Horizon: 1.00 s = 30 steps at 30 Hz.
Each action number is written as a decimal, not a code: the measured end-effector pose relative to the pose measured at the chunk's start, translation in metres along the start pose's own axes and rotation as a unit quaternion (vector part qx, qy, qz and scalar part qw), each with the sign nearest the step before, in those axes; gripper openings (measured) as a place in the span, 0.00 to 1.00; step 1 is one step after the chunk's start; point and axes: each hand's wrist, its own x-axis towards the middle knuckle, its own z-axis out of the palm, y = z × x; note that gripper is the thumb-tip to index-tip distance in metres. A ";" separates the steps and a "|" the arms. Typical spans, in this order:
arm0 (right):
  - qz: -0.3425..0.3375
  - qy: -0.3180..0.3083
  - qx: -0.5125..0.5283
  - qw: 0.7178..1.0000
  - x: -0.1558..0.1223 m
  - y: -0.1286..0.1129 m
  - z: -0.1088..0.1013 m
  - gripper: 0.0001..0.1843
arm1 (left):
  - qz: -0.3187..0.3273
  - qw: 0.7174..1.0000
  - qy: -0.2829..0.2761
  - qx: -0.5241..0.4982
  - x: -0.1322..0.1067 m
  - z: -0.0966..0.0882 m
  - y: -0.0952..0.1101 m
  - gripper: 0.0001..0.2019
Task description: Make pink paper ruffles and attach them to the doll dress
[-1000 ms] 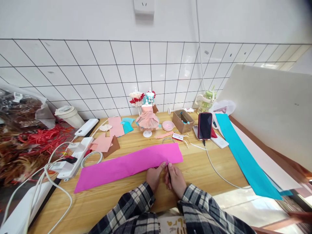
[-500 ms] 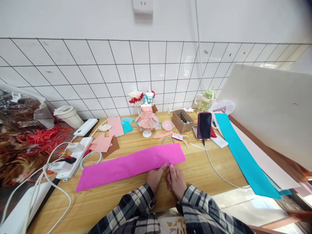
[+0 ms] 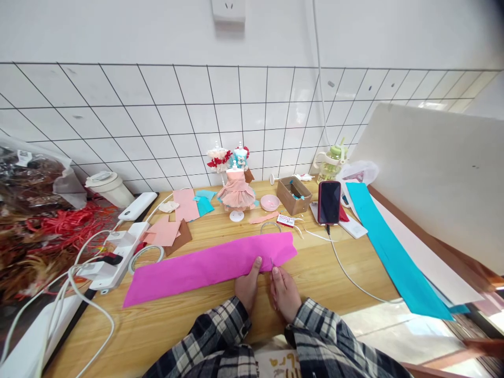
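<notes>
A long magenta fabric strip [image 3: 197, 268] lies slantwise across the wooden table in front of me. My left hand [image 3: 247, 283] pinches its near edge, thumb on top and fingers out of sight underneath. Just to the right, my right hand [image 3: 285, 294] is closed around a thin pointed metal tool [image 3: 271, 261]. Only its slim tip shows, over the strip's near edge; its kind cannot be made out. The strip's right end is creased and its corner is bent.
Behind the strip stand small dress forms, the nearest in a pink doll dress [image 3: 236, 189]. Nearby are a pink bowl [image 3: 270, 203], a cardboard box [image 3: 293, 195] and a propped phone [image 3: 329, 203]. A power strip [image 3: 122, 257] with cables sits left; turquoise fabric [image 3: 394, 247] lies right.
My left hand has slid slightly left and its thumb has moved up onto the strip, away from my right hand. The strip's right end has drawn in and creased.
</notes>
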 end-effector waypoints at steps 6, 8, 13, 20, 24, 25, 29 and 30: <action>-0.003 -0.032 0.000 0.999 0.003 -0.002 -0.003 0.30 | 0.025 0.999 -0.030 0.014 0.003 0.000 -0.005 0.19; 0.000 -0.049 -0.001 0.999 0.003 -0.003 -0.005 0.31 | 0.028 0.999 -0.014 0.004 0.005 0.000 -0.006 0.18; 0.015 -0.087 0.011 0.996 0.001 -0.006 -0.008 0.34 | 0.027 0.999 0.014 -0.033 0.005 0.002 -0.005 0.22; 0.016 -0.054 0.004 0.998 0.002 -0.003 -0.005 0.33 | 0.027 1.000 -0.003 -0.010 0.006 0.001 -0.007 0.20; 0.004 -0.022 -0.013 1.000 0.002 0.000 -0.001 0.31 | 0.041 0.999 -0.006 -0.004 0.008 0.001 -0.008 0.15; 0.002 -0.014 -0.016 1.000 0.001 0.000 0.000 0.30 | 0.040 0.999 -0.006 -0.005 0.008 0.002 -0.008 0.15; 0.000 0.008 -0.015 1.000 0.001 0.002 0.002 0.30 | 0.033 0.999 -0.001 -0.009 0.008 0.003 -0.008 0.16; 0.000 0.008 -0.014 1.000 0.000 0.002 0.003 0.30 | 0.031 0.999 0.002 -0.011 0.007 0.003 -0.008 0.16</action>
